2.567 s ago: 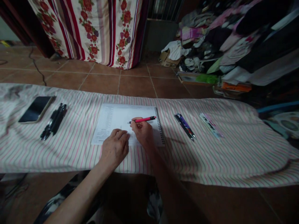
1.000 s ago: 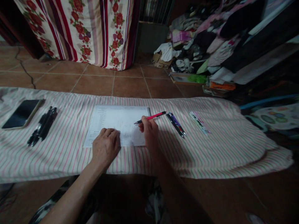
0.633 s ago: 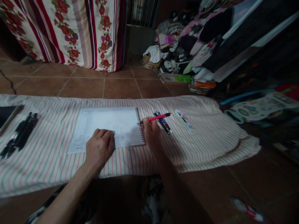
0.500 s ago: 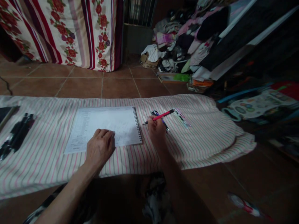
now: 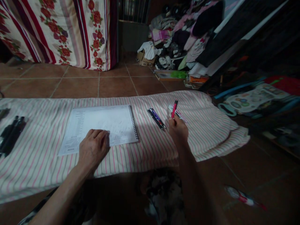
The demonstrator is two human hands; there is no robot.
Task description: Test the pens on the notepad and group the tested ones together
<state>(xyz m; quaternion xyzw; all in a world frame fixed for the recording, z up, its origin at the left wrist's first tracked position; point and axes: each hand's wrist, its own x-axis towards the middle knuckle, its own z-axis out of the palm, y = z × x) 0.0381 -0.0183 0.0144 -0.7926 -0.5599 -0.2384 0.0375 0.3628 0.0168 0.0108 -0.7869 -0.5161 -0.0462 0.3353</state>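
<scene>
A spiral notebook (image 5: 112,122) lies open at a white page with faint marks and a printed column on its left side. My left hand (image 5: 93,147) rests on its lower edge, palm down, with the fingers loosely bent on the page and the thumb mostly hidden. To the right of the notebook, my right hand (image 5: 178,129) is closed around a red pen (image 5: 174,109), whose black end points up and away. Dark and purple pens (image 5: 156,118) lie side by side left of this hand. Light-coloured pens (image 5: 181,115) lie just behind it, partly covered.
A striped cloth (image 5: 145,156) covers the low surface. Several black pens (image 5: 11,134) lie at its left end. Beyond are floor tiles (image 5: 79,84), a floral curtain (image 5: 77,34) and piled clothes (image 5: 175,37). A clear and red item (image 5: 243,197) lies on the floor at right.
My right hand has moved right with the red pen, away from the notebook and the dark pens, and the pen has turned more upright. My left hand stays on the page.
</scene>
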